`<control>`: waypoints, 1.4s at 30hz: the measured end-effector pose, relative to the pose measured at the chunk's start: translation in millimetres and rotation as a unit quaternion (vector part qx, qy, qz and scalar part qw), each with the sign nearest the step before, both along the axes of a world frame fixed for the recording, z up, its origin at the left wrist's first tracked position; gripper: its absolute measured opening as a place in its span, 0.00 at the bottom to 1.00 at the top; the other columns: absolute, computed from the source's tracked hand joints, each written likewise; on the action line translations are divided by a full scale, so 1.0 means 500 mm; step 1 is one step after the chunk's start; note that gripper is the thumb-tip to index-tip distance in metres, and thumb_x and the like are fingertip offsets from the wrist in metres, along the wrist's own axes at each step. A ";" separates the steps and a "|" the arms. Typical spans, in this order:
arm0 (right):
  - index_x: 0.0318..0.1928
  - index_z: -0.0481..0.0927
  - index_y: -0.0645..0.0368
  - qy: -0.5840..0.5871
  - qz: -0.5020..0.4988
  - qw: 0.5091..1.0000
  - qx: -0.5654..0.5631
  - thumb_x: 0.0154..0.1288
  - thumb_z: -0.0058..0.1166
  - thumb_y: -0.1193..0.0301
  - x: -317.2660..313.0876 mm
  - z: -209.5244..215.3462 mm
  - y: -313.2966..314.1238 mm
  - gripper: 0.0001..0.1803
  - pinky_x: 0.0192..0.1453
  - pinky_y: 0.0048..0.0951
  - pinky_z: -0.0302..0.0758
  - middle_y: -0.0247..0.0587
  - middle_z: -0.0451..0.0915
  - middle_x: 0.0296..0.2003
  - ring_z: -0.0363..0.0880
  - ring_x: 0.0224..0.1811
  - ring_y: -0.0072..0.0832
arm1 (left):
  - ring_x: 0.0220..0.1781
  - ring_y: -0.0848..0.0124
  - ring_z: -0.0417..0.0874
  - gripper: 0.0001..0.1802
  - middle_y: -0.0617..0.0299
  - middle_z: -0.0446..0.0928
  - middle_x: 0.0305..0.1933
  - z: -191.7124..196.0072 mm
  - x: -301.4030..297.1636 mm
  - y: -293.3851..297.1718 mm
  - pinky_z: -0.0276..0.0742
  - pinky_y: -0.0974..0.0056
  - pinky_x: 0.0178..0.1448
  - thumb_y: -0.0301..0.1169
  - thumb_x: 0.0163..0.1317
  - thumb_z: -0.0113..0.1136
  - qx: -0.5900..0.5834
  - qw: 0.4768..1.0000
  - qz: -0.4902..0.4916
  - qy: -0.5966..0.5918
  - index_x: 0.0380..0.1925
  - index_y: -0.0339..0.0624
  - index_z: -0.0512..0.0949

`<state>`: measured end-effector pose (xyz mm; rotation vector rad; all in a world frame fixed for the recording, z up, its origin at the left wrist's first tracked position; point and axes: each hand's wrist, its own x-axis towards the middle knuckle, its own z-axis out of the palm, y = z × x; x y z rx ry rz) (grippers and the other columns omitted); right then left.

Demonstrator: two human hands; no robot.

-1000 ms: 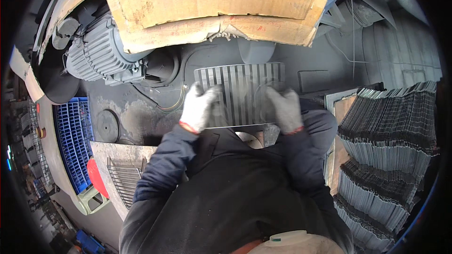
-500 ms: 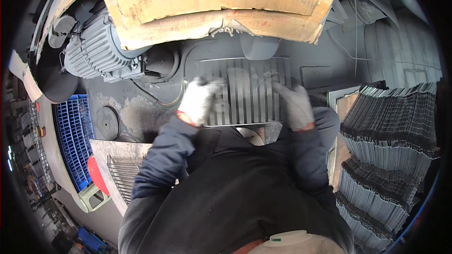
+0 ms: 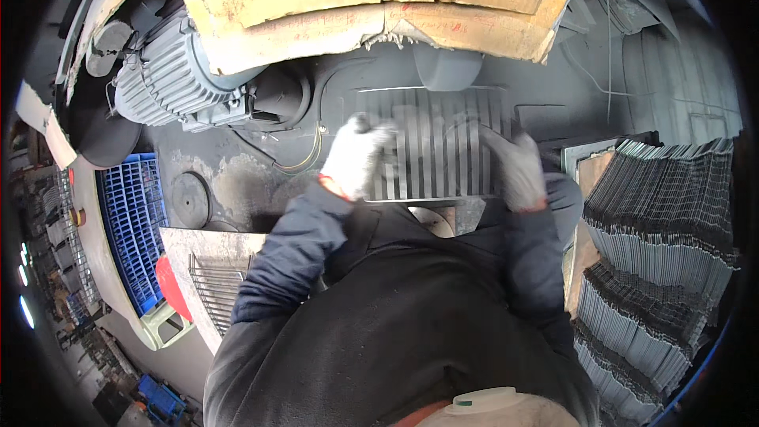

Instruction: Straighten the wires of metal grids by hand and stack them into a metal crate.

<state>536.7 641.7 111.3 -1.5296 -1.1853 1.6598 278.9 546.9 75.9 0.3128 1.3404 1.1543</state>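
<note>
Two gloved hands grip one ribbed metal grille on the machine table.

The left hand [image 3: 357, 156] and right hand [image 3: 518, 168], in white knit gloves, close on the side edges of the grille [image 3: 439, 146]. It lies flat, ribs running away from the person. One finned grey motor [image 3: 170, 79] sits left; stacked grilles [image 3: 660, 245] stand right.

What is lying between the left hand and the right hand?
In the head view, the ribbed metal plate lies between the left hand and the right hand; both gloved hands rest on it.
</note>
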 end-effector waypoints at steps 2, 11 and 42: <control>0.49 0.90 0.67 -0.013 0.119 0.993 -0.003 0.74 0.71 0.63 -0.046 -0.117 -0.001 0.17 0.42 0.27 0.78 0.30 0.87 0.36 0.79 0.34 0.16 | 0.25 0.68 0.83 0.15 0.60 0.80 0.33 -0.025 -0.085 -0.062 0.84 0.62 0.28 0.32 0.73 0.68 -0.013 0.998 0.051 0.016 0.50 0.36 0.75; 0.53 0.83 0.62 0.091 0.171 0.981 -0.017 0.78 0.64 0.74 -0.105 -0.039 -0.136 0.08 0.42 0.23 0.81 0.34 0.87 0.38 0.83 0.37 0.19 | 0.31 0.71 0.87 0.11 0.58 0.86 0.38 0.056 -0.108 -0.251 0.84 0.66 0.36 0.27 0.75 0.66 0.047 0.993 0.100 0.038 0.52 0.36 0.77; 0.44 0.87 0.64 0.118 -0.067 0.989 0.053 0.74 0.69 0.69 -0.008 -0.100 -0.021 0.10 0.31 0.29 0.75 0.32 0.86 0.33 0.80 0.27 0.20 | 0.25 0.76 0.81 0.09 0.66 0.81 0.30 -0.013 0.032 -0.030 0.80 0.68 0.29 0.30 0.76 0.66 0.075 0.992 0.036 0.091 0.48 0.39 0.78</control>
